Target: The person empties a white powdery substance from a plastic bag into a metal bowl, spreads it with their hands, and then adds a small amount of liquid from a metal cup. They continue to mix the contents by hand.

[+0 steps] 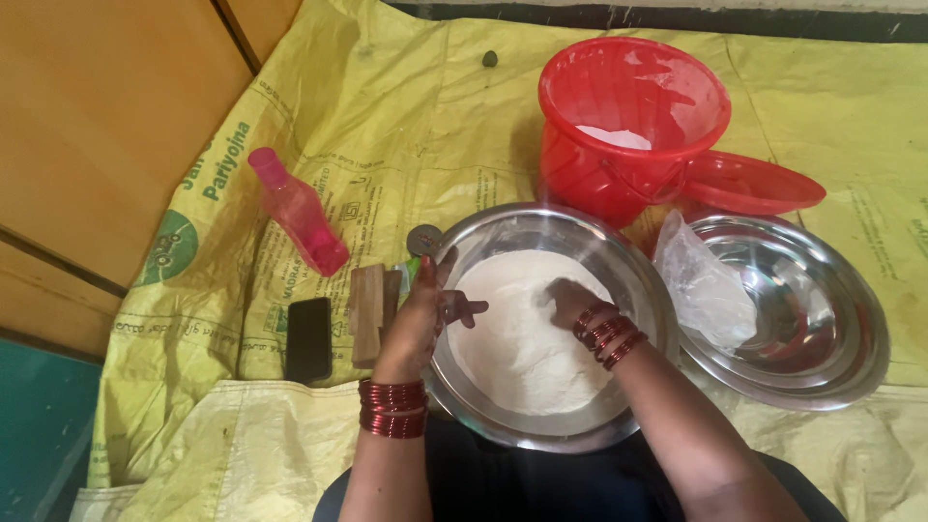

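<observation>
A wide steel bowl sits in front of me, filled with white flour. My left hand rests on the bowl's left rim, fingers spread over the flour's edge. My right hand is pressed down into the flour, its fingers partly buried. Red bangles ring both wrists. Neither hand holds a separate object.
A red bucket with some flour stands behind the bowl, its red lid beside it. An empty steel bowl with a clear plastic bag is at right. A pink bottle, black phone and wooden block lie left on the yellow sack mat.
</observation>
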